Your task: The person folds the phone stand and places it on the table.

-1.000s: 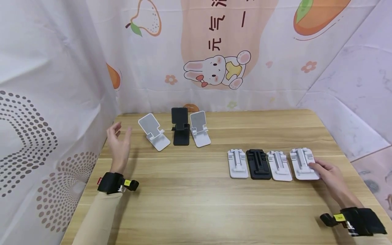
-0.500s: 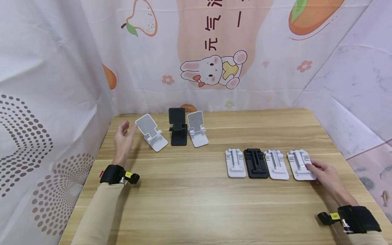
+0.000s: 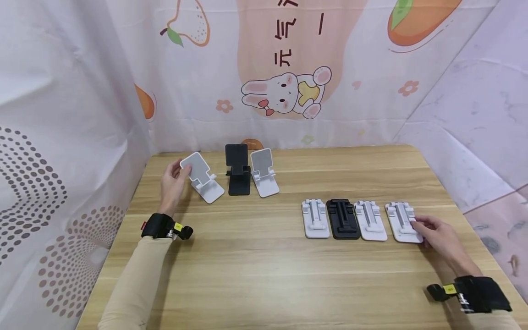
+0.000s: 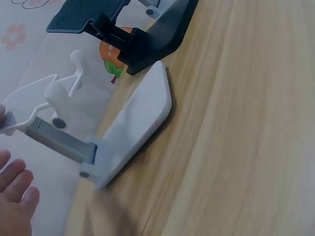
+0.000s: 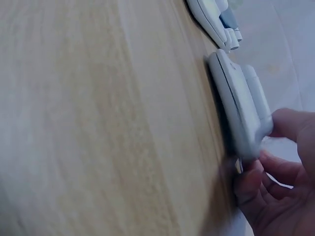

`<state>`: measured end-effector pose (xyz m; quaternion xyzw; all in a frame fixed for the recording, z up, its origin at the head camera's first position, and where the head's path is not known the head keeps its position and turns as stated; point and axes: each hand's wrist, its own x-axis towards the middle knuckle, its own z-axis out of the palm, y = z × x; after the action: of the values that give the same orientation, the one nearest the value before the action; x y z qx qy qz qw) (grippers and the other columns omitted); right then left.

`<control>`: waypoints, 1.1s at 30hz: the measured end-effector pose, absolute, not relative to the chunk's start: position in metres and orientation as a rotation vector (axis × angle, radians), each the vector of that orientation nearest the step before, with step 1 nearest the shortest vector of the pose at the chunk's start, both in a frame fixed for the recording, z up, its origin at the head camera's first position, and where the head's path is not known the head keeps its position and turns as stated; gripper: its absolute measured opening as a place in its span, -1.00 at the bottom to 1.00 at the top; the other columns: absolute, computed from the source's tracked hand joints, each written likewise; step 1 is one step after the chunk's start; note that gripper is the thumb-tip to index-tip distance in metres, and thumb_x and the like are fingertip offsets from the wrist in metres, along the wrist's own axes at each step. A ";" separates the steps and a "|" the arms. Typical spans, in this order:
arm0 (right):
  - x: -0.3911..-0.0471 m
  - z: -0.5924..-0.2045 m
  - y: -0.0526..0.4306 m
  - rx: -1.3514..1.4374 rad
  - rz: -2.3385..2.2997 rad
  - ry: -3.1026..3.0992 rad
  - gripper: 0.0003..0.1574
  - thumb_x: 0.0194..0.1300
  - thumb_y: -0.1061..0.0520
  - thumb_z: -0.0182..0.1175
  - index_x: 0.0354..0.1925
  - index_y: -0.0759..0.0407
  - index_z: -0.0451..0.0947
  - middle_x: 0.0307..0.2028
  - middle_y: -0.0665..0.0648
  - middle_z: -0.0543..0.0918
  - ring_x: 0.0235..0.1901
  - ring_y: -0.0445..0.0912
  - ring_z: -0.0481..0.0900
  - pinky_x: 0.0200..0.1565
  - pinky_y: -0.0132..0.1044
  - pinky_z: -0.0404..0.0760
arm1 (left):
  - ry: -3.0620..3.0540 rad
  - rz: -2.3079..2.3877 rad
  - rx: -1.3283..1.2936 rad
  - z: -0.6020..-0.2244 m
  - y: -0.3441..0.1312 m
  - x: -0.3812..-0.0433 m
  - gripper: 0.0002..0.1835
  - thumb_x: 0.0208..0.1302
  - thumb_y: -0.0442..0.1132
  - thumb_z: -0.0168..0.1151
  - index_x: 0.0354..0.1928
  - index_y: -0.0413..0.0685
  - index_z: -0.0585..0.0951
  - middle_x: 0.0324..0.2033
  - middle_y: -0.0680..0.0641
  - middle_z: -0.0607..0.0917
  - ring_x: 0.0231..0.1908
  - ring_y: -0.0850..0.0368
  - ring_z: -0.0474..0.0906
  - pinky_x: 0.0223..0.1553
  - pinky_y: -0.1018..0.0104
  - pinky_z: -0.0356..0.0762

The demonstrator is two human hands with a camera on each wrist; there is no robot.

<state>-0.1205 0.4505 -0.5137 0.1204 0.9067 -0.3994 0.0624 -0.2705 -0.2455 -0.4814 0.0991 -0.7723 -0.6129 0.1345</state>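
Pinching a folded white plastic phone stand (image 3: pixel 401 222) with right hand (image 3: pixel 441 240); left hand (image 3: pixel 173 184) thumb-down on an unfolded white, grey-panelled stand (image 3: pixel 201 174), can't tell if gripped. Probably grabbing step, needs firm pinch.

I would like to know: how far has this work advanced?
If folding is the job, the folded black stand and the folded white stands on either side look done. In hand: the right hand pinches another folded white stand; the left hand touches the leftmost open stand. Remaining, probably: that one, the open black stand and the rightmost open stand.
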 end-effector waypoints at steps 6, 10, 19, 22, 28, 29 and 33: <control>-0.121 -0.512 0.450 0.381 -1.239 2.741 -0.26 0.62 -0.05 0.02 0.35 0.59 0.27 -0.39 -0.13 0.54 -0.50 -0.22 0.49 -0.49 -0.32 0.56 | -2.186 -1.863 0.326 -0.479 -0.240 -0.275 -0.42 0.53 -0.13 0.20 0.45 -0.26 0.40 0.39 -0.27 0.49 0.39 -0.06 0.41 0.42 0.23 0.37; -0.121 -0.510 0.446 0.450 -1.242 2.812 -0.27 0.61 -0.07 -0.01 0.36 0.54 0.31 -0.30 0.01 0.55 -0.43 -0.28 0.48 -0.46 -0.36 0.58 | -2.193 -1.821 0.360 -0.475 -0.234 -0.276 -0.50 0.54 -0.16 0.17 0.37 -0.32 0.49 0.30 -0.31 0.57 0.25 0.03 0.53 0.31 0.32 0.47; -0.124 -0.499 0.398 0.462 -1.274 3.361 -0.59 0.48 0.20 0.05 0.18 0.34 0.61 -0.15 -0.11 0.48 -0.28 -0.52 0.32 -0.27 -0.71 0.30 | -2.106 -1.767 0.378 -0.466 -0.218 -0.269 -0.64 0.51 -0.24 0.22 0.15 -0.40 0.61 -0.02 -0.26 0.68 -0.21 0.37 0.57 -0.14 0.61 0.54; -0.125 -0.495 0.376 0.268 -1.343 3.456 -0.66 0.43 0.33 0.10 0.10 0.38 0.63 -0.20 -0.19 0.48 -0.29 -0.52 0.34 -0.25 -0.73 0.31 | -2.105 -1.761 0.332 -0.456 -0.210 -0.260 -0.64 0.51 -0.26 0.21 0.15 -0.43 0.61 -0.03 -0.28 0.68 -0.22 0.35 0.57 -0.17 0.62 0.55; -0.129 -0.494 0.332 -0.206 -1.524 3.435 -0.68 0.31 0.50 0.15 0.02 0.47 0.63 -0.23 -0.11 0.54 -0.28 -0.49 0.41 -0.24 -0.75 0.39 | -2.062 -1.775 0.212 -0.446 -0.199 -0.245 -0.65 0.49 -0.24 0.24 0.12 -0.40 0.63 -0.11 -0.19 0.70 -0.21 0.31 0.62 -0.15 0.57 0.60; -0.130 -0.494 0.325 -0.291 -1.549 3.419 -0.67 0.29 0.52 0.15 0.01 0.48 0.62 -0.25 -0.03 0.56 -0.27 -0.48 0.41 -0.22 -0.75 0.40 | -2.049 -1.774 0.184 -0.443 -0.197 -0.241 -0.66 0.49 -0.22 0.26 0.10 -0.39 0.64 -0.15 -0.14 0.70 -0.22 0.30 0.63 -0.16 0.56 0.61; -0.136 -0.493 0.301 -0.534 -1.623 3.364 -0.63 0.24 0.58 0.16 0.01 0.49 0.62 -0.27 0.22 0.61 -0.20 -0.45 0.44 -0.12 -0.73 0.44 | -2.031 -1.755 0.088 -0.432 -0.187 -0.228 -0.65 0.48 -0.20 0.27 0.08 -0.38 0.65 -0.18 -0.06 0.72 -0.20 0.26 0.66 -0.15 0.53 0.64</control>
<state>-0.1357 0.3013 -0.4931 -0.1346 0.8475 -0.4088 -0.3107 -0.2277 -0.1868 -0.4320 0.0319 -0.7366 -0.6367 0.2259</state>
